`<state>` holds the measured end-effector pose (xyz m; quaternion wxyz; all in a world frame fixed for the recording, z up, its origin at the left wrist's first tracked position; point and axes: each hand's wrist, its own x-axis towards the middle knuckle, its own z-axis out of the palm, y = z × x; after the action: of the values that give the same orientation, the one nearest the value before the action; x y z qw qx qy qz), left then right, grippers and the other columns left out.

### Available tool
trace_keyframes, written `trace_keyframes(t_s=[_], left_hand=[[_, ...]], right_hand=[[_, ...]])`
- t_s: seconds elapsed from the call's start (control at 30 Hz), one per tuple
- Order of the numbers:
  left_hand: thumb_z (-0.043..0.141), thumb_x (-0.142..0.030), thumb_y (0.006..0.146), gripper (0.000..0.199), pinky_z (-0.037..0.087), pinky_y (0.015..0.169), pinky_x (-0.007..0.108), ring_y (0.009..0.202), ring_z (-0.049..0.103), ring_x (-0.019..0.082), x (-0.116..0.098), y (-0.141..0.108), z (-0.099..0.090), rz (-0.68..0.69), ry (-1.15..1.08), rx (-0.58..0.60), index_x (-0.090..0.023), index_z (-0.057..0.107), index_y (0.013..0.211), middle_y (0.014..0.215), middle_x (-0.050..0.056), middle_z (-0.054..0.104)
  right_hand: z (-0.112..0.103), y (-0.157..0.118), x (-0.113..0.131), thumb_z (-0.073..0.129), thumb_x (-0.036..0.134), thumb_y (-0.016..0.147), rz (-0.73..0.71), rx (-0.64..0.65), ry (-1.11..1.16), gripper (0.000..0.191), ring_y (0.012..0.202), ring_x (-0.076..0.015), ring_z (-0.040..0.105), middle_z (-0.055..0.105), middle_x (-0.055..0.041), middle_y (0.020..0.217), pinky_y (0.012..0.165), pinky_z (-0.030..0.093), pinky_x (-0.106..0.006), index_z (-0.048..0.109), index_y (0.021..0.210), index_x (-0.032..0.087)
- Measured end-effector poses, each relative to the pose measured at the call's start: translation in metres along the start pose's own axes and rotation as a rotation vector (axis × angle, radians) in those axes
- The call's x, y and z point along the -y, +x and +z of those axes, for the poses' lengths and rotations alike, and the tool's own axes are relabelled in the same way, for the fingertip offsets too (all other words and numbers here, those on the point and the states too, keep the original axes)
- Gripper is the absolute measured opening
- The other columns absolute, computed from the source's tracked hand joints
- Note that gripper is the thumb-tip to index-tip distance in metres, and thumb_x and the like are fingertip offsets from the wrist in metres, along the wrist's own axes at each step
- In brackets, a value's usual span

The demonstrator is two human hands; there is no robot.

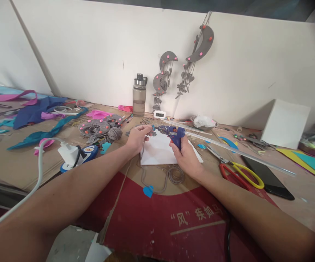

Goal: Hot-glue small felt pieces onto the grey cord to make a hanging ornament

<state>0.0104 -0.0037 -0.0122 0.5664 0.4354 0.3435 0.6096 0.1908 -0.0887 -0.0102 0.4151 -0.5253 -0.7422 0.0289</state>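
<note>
My right hand [188, 155] grips a blue hot glue gun [176, 135], its nozzle pointing left. A long clear glue stick [241, 154] extends rightward from the gun's back end. Between the fingertips of my left hand [138, 139] is a small blue piece [153, 127], close to the nozzle; whether they touch I cannot tell. Grey cord [143, 176] hangs below my left hand and ends in a coil [176, 175] on the cardboard. Under both hands lies a white board [157, 154]. A blue heart-shaped cutout [148, 191] rests on the cord nearer to me.
Scissors [241, 173] and a black phone [271, 182] lie at right. Left are a white plug [68, 153] with its cable, grey felt pieces [100, 127] and coloured felt scraps [48, 133]. A water bottle [139, 96] stands behind, near hanging moon ornaments [205, 45].
</note>
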Motion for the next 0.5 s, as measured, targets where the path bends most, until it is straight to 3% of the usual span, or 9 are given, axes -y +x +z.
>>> trace_keyframes(t_s=[0.5], left_hand=[[0.075, -0.032, 0.061, 0.023, 0.028, 0.043, 0.02, 0.055, 0.05, 0.007, 0.0053, 0.0017, 0.0001, 0.01, 0.065, 0.068, -0.012, 0.064, 0.067, 0.07, 0.004, 0.061]], right_hand=[[-0.0004, 0.0006, 0.0017, 0.041, 0.033, 0.088, 0.025, -0.001, 0.003, 0.038, 0.089, -0.027, 0.058, 0.061, -0.0155, 0.103, 0.08, 0.046, -0.042, 0.041, 0.121, 0.015]])
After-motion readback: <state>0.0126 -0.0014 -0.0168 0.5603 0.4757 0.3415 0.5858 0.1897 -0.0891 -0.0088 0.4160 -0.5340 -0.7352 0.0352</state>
